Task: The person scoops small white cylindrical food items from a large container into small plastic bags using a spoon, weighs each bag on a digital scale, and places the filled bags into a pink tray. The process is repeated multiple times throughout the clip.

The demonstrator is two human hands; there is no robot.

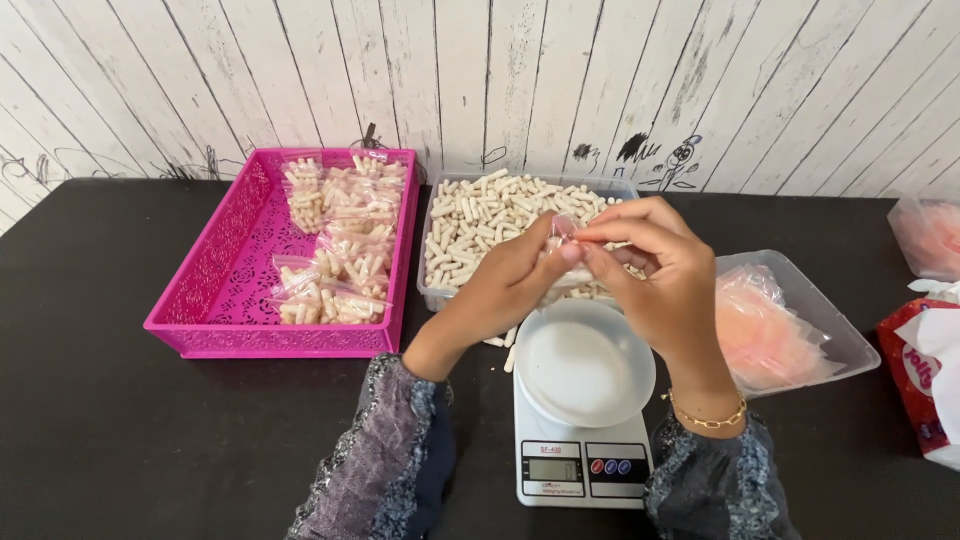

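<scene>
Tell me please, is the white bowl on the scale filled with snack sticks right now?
No, the white bowl on the scale shows only its bare inside.

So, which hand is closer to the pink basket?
Left. The left hand is just right of the pink basket, pinching the small clear bag. The right hand is farther right, above the white scale.

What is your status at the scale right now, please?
Both hands, left and right, pinch small clear bag above scale bowl. Nothing in the way.
</scene>
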